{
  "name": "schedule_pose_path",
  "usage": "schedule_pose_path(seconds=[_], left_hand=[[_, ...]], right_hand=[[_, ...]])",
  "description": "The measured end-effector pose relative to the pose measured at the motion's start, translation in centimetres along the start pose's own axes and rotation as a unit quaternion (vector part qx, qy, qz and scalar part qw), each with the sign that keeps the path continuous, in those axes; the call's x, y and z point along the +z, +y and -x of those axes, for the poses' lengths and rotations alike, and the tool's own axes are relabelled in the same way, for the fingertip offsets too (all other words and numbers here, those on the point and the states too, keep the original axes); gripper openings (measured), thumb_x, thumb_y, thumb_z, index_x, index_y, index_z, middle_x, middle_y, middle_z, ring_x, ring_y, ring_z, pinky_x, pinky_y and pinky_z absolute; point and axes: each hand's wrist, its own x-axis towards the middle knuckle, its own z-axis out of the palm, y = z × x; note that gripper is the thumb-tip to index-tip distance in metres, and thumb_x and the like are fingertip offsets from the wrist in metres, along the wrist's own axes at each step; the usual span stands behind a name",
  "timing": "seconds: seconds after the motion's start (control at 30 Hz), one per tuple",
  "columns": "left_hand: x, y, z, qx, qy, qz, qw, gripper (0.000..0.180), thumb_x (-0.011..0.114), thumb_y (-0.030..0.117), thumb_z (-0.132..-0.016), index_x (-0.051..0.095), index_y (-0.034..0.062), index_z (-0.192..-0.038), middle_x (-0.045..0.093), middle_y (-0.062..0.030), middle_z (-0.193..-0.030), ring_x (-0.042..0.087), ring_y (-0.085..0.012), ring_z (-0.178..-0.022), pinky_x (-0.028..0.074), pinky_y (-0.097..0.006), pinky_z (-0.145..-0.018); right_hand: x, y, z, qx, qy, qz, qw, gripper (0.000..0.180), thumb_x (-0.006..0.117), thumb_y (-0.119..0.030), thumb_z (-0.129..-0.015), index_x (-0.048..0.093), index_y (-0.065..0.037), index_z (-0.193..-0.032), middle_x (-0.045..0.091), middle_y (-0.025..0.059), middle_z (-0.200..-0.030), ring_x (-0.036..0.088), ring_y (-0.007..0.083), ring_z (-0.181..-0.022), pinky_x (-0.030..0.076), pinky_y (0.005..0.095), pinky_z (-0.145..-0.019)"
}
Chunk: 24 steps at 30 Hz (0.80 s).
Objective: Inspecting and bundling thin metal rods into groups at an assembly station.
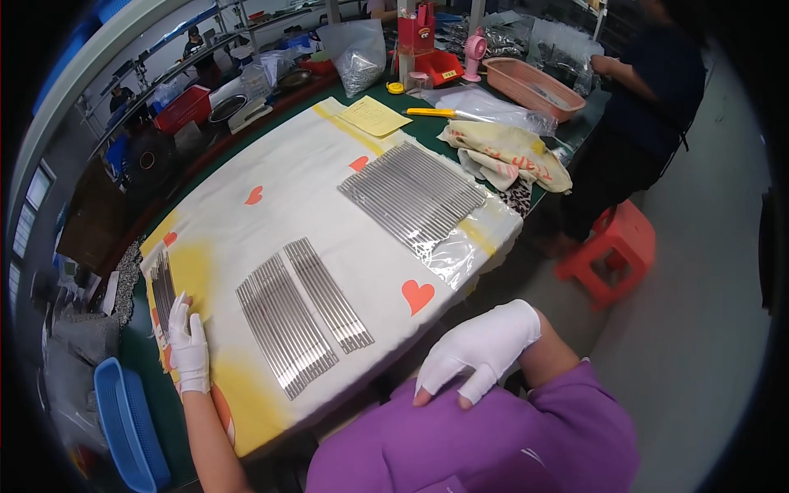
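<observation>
Metal rods (pixel 163 289) lie in a small bundle at the left edge of the cloth (pixel 246 238), long axis running away from us and slightly left; our left hand (pixel 189 345), in a white glove, rests flat beside them with its fingers spread and touching their near end, so that grip is apart and clamps nothing. Our right hand (pixel 481 349), gloved with bare fingertips, lies loosely curled on the purple sleeve (pixel 509 444), off the tabletop (pixel 427 125), and holds nothing. We see the rods as thin, grey and shiny, packed side by side; two more rows (pixel 300 316) lie mid-cloth, slanting from far left to near right; a larger sheet of rods (pixel 411 195) lies farther off on a clear plastic bag (pixel 448 251). A blue basket (pixel 127 427) stands at our near left, its contents hidden; a pink basket (pixel 534 86) stands at the far right, what lies inside too small to tell; a red stool (pixel 612 246) stands on the floor.
</observation>
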Motion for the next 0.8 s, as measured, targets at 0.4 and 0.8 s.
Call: schedule_pose_path(seconds=[0.4, 0.8], left_hand=[[0.1, -1.3, 0.1, 0.022, 0.012, -0.009, 1.0, 0.04, 0.047, -0.003, -0.09, 0.047, -0.0031, -0.13, 0.049, -0.0129, -0.135, 0.051, -0.0214, -0.121, 0.037, -0.032, -0.105], [0.2, -0.2, -0.2, 0.003, -0.006, -0.018, 1.0, 0.043, 0.046, -0.003, -0.089, 0.046, -0.0029, -0.132, 0.05, -0.0138, -0.134, 0.05, -0.0229, -0.121, 0.037, -0.032, -0.105]], right_hand=[[1.0, -0.2, -1.8, 0.134, 0.011, 0.108, 0.985, 0.04, 0.065, -0.023, -0.085, 0.061, 0.003, -0.114, 0.064, 0.0176, -0.109, 0.06, 0.0333, -0.1, 0.048, 0.0373, -0.087], [1.8, -0.3, -4.8, 0.202, 0.019, 0.176, 0.963, 0.043, 0.065, -0.02, -0.083, 0.057, 0.003, -0.119, 0.06, 0.0186, -0.119, 0.056, 0.0367, -0.109, 0.046, 0.0398, -0.091]])
